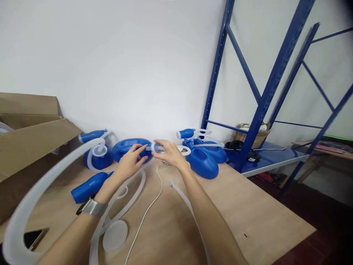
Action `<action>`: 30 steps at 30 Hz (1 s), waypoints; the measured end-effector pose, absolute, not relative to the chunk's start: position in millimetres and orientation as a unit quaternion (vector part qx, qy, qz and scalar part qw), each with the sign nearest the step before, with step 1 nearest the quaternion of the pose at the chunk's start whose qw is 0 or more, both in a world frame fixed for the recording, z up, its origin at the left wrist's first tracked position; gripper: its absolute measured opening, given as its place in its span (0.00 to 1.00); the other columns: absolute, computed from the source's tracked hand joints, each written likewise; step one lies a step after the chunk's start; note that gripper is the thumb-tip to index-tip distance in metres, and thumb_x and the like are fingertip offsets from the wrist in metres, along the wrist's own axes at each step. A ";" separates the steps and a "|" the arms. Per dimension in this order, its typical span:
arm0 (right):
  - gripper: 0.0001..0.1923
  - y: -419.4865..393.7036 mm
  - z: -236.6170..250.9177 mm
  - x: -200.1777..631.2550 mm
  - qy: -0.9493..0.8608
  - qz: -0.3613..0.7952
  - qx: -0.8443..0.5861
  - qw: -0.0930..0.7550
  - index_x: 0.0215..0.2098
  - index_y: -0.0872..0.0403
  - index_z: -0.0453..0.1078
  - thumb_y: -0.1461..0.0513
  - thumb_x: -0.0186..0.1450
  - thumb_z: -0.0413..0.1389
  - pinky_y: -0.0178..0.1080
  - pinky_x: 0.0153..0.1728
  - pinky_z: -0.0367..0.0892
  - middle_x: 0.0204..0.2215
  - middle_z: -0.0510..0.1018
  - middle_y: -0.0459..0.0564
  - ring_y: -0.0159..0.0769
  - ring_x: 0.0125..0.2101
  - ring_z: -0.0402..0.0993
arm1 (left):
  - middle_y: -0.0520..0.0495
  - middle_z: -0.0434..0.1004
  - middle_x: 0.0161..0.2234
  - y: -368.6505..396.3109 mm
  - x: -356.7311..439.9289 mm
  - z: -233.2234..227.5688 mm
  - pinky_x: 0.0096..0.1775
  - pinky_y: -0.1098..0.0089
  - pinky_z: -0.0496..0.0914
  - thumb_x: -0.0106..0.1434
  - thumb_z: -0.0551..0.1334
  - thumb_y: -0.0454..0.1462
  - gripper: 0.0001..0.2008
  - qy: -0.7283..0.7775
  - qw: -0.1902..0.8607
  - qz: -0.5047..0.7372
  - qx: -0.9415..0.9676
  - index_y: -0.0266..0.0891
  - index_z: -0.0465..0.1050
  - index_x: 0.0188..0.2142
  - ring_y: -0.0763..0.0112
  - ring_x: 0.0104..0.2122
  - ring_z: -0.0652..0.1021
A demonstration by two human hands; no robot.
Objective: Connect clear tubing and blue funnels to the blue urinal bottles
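Pinching a small clear cap [157,148] between them, left hand [130,163] and right hand [169,154] each keep a closed grip on it.

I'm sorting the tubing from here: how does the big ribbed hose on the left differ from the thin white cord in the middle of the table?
The ribbed hose is far thicker than the thin white cord. The hose has a corrugated surface; the cord looks smooth. The hose arches up off the table in a wide curve, while the cord lies flat in a gentle bend between the left hand and right hand. Both are whitish and flexible.
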State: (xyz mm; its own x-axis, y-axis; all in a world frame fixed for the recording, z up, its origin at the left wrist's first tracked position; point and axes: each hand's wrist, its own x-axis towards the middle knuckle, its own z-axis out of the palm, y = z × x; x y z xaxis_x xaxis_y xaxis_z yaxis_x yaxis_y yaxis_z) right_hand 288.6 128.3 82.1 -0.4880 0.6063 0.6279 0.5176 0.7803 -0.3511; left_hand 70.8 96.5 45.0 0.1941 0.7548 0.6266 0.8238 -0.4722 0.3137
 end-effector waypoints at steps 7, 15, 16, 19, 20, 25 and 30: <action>0.28 107.8 103.1 294.0 -0.893 -0.010 -0.295 0.340 0.61 0.52 0.73 0.59 0.63 0.65 0.42 0.51 0.70 0.54 0.80 0.53 0.42 0.50 0.78 | 0.41 0.82 0.47 76.8 67.9 62.7 0.40 0.65 0.71 0.72 0.53 0.47 0.18 -0.524 0.110 -0.318 -0.783 0.41 0.77 0.48 0.59 0.39 0.82; 0.26 81.6 120.6 290.4 -0.897 -0.077 -0.322 0.292 0.56 0.55 0.76 0.53 0.62 0.65 0.39 0.41 0.67 0.46 0.79 0.51 0.41 0.42 0.77 | 0.36 0.81 0.44 57.3 80.9 74.3 0.30 0.66 0.64 0.68 0.51 0.32 0.16 -0.570 0.195 -0.252 -0.757 0.36 0.75 0.48 0.58 0.31 0.81; 0.26 79.3 122.6 291.5 -0.895 -0.083 -0.330 0.288 0.56 0.54 0.77 0.52 0.62 0.65 0.39 0.40 0.67 0.44 0.78 0.50 0.41 0.41 0.77 | 0.36 0.81 0.43 54.9 82.5 75.7 0.29 0.66 0.64 0.69 0.51 0.32 0.16 -0.574 0.203 -0.250 -0.753 0.36 0.75 0.48 0.58 0.31 0.81; 0.27 75.5 127.2 298.2 -0.890 -0.083 -0.344 0.288 0.57 0.52 0.77 0.51 0.63 0.65 0.39 0.41 0.66 0.43 0.79 0.49 0.41 0.42 0.77 | 0.38 0.82 0.42 49.2 84.1 80.5 0.29 0.66 0.64 0.72 0.50 0.35 0.16 -0.564 0.230 -0.252 -0.752 0.39 0.76 0.48 0.59 0.33 0.82; 0.27 74.9 127.9 300.6 -0.889 -0.078 -0.347 0.289 0.58 0.51 0.77 0.51 0.63 0.65 0.39 0.42 0.66 0.44 0.79 0.49 0.41 0.43 0.77 | 0.38 0.82 0.41 48.0 83.7 82.0 0.30 0.66 0.64 0.74 0.49 0.37 0.17 -0.556 0.243 -0.261 -0.751 0.40 0.76 0.48 0.59 0.34 0.82; 0.31 72.1 126.6 301.8 -0.891 -0.072 -0.347 0.283 0.62 0.49 0.73 0.46 0.65 0.65 0.40 0.43 0.66 0.46 0.79 0.50 0.41 0.43 0.78 | 0.41 0.85 0.40 44.8 85.2 83.0 0.33 0.67 0.66 0.76 0.47 0.44 0.21 -0.534 0.259 -0.337 -0.731 0.41 0.78 0.50 0.60 0.35 0.82; 0.26 69.0 128.2 296.7 -0.885 -0.097 -0.340 0.304 0.52 0.53 0.78 0.44 0.67 0.63 0.37 0.39 0.64 0.43 0.80 0.50 0.39 0.39 0.78 | 0.41 0.85 0.48 39.7 93.6 80.6 0.36 0.66 0.67 0.76 0.47 0.47 0.23 -0.561 0.212 -0.380 -0.704 0.41 0.74 0.58 0.57 0.42 0.83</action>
State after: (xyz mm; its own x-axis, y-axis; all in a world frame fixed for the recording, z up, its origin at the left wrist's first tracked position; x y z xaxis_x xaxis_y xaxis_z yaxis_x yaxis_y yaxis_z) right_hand 296.7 69.0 128.2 -0.5846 0.5428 0.6030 0.6603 0.7502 -0.0351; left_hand 93.6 39.7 80.6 0.0822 0.6297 0.7725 0.9512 -0.2810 0.1278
